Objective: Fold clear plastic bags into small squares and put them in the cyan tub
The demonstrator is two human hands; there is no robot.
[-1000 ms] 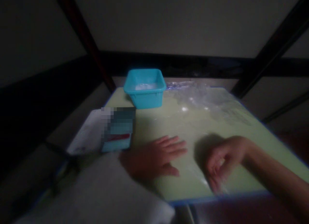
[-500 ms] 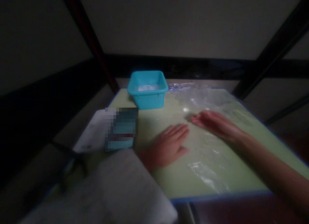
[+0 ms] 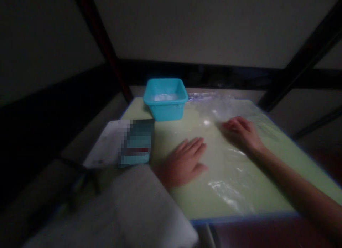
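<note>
A clear plastic sheet [image 3: 227, 194] lies over the pale green table, with shiny wrinkles near the front edge. My left hand [image 3: 185, 164] rests flat on it, palm down, fingers spread. To the right and farther back, my right hand [image 3: 242, 130] is over the sheet with its fingers curled together; what they hold, if anything, is hidden. Beyond my hands, more crumpled clear plastic [image 3: 221, 104] covers the back right of the table.
A turquoise basket [image 3: 167, 111] with something whitish inside stands at the back of the green table [image 3: 283, 201]. Left of my left hand lies a blurred-out dark teal object [image 3: 137, 144] beside a white item [image 3: 107, 143]. Light grey cloth [image 3: 149, 205] fills the front left.
My right hand has moved a little right and away from my left hand, and its fingers have curled in. My left hand stays almost in place, its fingers slightly more spread.
</note>
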